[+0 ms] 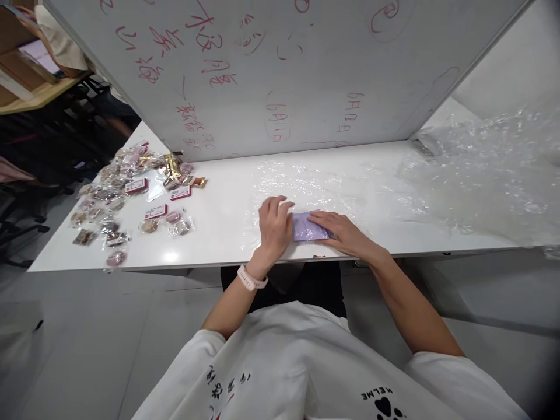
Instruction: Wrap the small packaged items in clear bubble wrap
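Note:
A small, shiny purple packet (306,227) lies near the front edge of the white table, on a sheet of clear bubble wrap (273,182). At its right end, my right hand (345,234) is closed over it, with the fingers across the top. My left hand (275,224) is at the packet's left edge, its fingers bent, raised and slightly apart. The thumb side of that hand meets the packet, and its palm is hidden. The bubble wrap spreads behind both hands and off to the right.
A whiteboard (280,76) with red writing stands along the table's back. Several small wrapped packets (116,258) and red-and-white boxes (156,212) are scattered at the left. Heaped bubble wrap (490,181) covers the right end. Another person's sleeve (61,41) shows at the far left.

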Demonstrator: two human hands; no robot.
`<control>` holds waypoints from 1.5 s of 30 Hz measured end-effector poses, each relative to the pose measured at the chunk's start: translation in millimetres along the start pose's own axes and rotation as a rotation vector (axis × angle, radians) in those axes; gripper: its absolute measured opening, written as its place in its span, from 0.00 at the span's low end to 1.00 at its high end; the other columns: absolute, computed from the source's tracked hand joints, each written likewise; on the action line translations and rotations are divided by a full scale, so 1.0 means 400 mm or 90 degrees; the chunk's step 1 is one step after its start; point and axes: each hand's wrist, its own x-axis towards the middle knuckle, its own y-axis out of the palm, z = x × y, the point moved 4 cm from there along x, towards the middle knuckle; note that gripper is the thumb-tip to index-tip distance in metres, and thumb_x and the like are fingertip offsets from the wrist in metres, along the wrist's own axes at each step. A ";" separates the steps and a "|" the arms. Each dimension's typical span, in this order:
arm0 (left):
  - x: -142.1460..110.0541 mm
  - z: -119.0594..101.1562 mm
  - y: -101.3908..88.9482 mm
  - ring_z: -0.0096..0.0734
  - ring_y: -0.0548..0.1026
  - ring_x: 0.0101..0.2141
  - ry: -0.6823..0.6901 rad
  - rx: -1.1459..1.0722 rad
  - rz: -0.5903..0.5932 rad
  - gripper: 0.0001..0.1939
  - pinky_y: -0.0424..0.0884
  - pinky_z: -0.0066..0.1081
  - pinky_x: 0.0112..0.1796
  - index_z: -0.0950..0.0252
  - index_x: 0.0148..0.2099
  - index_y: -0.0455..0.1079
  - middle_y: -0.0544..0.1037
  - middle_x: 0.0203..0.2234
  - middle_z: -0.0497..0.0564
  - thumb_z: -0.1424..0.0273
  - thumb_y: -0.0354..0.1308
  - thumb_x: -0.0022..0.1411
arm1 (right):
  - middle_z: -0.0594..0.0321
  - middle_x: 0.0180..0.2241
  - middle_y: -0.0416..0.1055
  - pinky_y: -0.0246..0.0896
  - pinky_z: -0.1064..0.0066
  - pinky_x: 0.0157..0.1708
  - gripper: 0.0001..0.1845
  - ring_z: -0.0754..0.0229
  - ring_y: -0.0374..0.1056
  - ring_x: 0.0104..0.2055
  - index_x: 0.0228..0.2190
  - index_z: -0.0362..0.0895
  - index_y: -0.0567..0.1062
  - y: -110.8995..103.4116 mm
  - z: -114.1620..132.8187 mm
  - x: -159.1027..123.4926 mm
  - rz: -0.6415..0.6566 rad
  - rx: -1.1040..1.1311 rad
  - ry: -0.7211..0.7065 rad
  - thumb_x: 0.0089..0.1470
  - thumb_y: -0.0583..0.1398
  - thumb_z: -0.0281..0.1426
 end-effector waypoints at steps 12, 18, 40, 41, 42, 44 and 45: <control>0.043 0.125 -0.022 0.33 0.72 0.23 -0.166 -0.012 0.242 0.04 0.63 0.31 0.29 0.60 0.36 0.69 0.75 0.21 0.46 0.67 0.60 0.64 | 0.61 0.27 0.74 0.59 0.66 0.31 0.28 0.55 0.69 0.29 0.44 0.47 0.77 -0.044 -0.069 0.071 -0.089 -0.020 0.255 0.61 0.54 0.56; 0.066 0.114 -0.016 0.40 0.76 0.33 -0.198 0.183 0.354 0.07 0.68 0.36 0.34 0.62 0.45 0.69 0.78 0.29 0.52 0.68 0.57 0.64 | 0.47 0.54 0.72 0.57 0.50 0.55 0.23 0.43 0.65 0.56 0.55 0.44 0.73 -0.027 0.011 0.084 -0.208 -0.302 0.131 0.66 0.53 0.42; 0.192 0.063 -0.029 0.51 0.75 0.44 -0.059 0.291 0.191 0.07 0.67 0.49 0.46 0.67 0.42 0.72 0.78 0.35 0.59 0.71 0.53 0.69 | 0.63 0.35 0.78 0.57 0.69 0.34 0.18 0.57 0.70 0.35 0.47 0.49 0.76 -0.065 -0.061 0.230 -0.115 -0.028 0.192 0.62 0.56 0.43; 0.182 0.052 -0.028 0.53 0.73 0.48 -0.042 0.305 0.156 0.07 0.65 0.52 0.50 0.68 0.43 0.72 0.78 0.39 0.62 0.74 0.52 0.69 | 0.62 0.36 0.78 0.56 0.69 0.34 0.17 0.56 0.71 0.37 0.45 0.49 0.77 -0.053 -0.076 0.239 -0.110 -0.042 0.216 0.62 0.56 0.43; 0.162 0.037 -0.024 0.52 0.71 0.51 -0.024 0.308 0.129 0.09 0.64 0.53 0.53 0.68 0.45 0.72 0.77 0.43 0.62 0.75 0.50 0.69 | 0.62 0.37 0.79 0.55 0.69 0.35 0.16 0.56 0.71 0.39 0.43 0.49 0.78 -0.040 -0.089 0.244 -0.110 -0.061 0.237 0.62 0.56 0.43; 0.100 0.008 -0.005 0.48 0.69 0.56 0.014 0.276 0.132 0.13 0.62 0.51 0.57 0.66 0.51 0.70 0.75 0.51 0.61 0.73 0.46 0.71 | 0.62 0.39 0.79 0.54 0.69 0.35 0.16 0.55 0.71 0.41 0.40 0.49 0.79 -0.019 -0.106 0.245 -0.123 -0.093 0.257 0.63 0.55 0.43; 0.067 -0.003 0.009 0.47 0.67 0.59 0.037 0.247 0.157 0.14 0.61 0.50 0.59 0.65 0.54 0.69 0.73 0.55 0.60 0.69 0.47 0.72 | 0.63 0.40 0.79 0.54 0.69 0.35 0.16 0.55 0.71 0.41 0.40 0.49 0.79 -0.012 -0.109 0.242 -0.134 -0.102 0.259 0.64 0.54 0.43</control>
